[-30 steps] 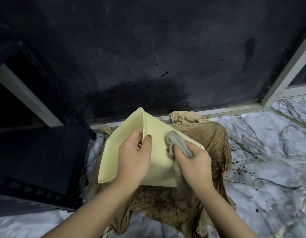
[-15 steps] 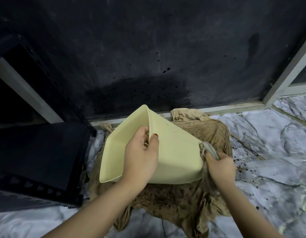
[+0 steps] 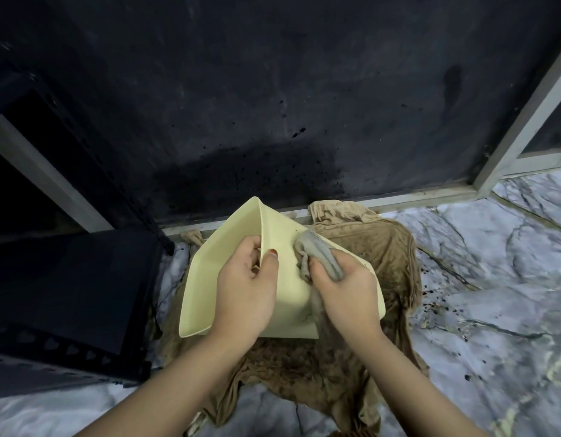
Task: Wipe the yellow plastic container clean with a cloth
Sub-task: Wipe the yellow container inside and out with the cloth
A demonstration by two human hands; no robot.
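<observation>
A pale yellow plastic container (image 3: pixel 291 298) is held tilted above the floor, its open side facing left. My left hand (image 3: pixel 246 288) grips its upper rim, fingers inside and thumb on the outer wall. My right hand (image 3: pixel 347 290) is closed on a bunched grey cloth (image 3: pixel 318 252) and presses it against the container's outer wall near the top. Part of the cloth hangs down under my right palm.
A dirty brown rag (image 3: pixel 307 364) lies spread on the marble floor (image 3: pixel 481 310) under the container. A black crate (image 3: pixel 68 301) stands to the left. A dark stained wall (image 3: pixel 273 105) with a pale metal frame (image 3: pixel 521 121) rises behind. Dark specks dot the floor at right.
My right hand with the grey cloth moved from the container's lower right edge back up and left across the outer wall. My left hand kept its grip on the rim.
</observation>
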